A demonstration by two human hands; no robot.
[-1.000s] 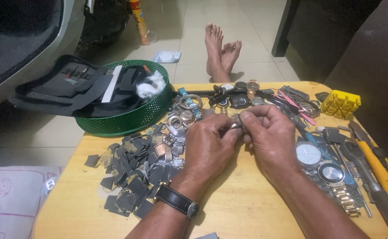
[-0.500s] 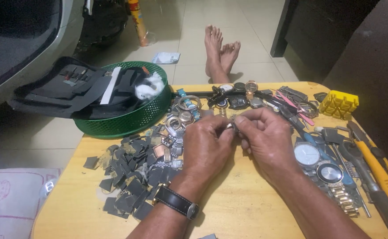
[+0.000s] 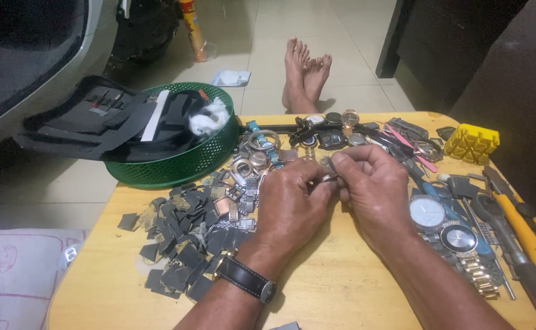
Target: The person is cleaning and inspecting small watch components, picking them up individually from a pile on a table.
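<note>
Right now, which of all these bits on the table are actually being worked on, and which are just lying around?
In hand:
- left hand and right hand, fingertips together
- small metal piece pinched between them; too small to identify

Lying about:
- pile of dark flat pieces
- heap of watch cases
- two finished watches
- green basket
- yellow block
- yellow-handled tool

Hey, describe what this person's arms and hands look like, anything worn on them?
Both forearms are bare, with no sleeves in view and no gloves. The left hand has a wristwatch on its wrist: a dark, leather-like strap with a metal-coloured case at the side. The right hand and its wrist carry nothing that shows; no rings can be made out on either hand.
</note>
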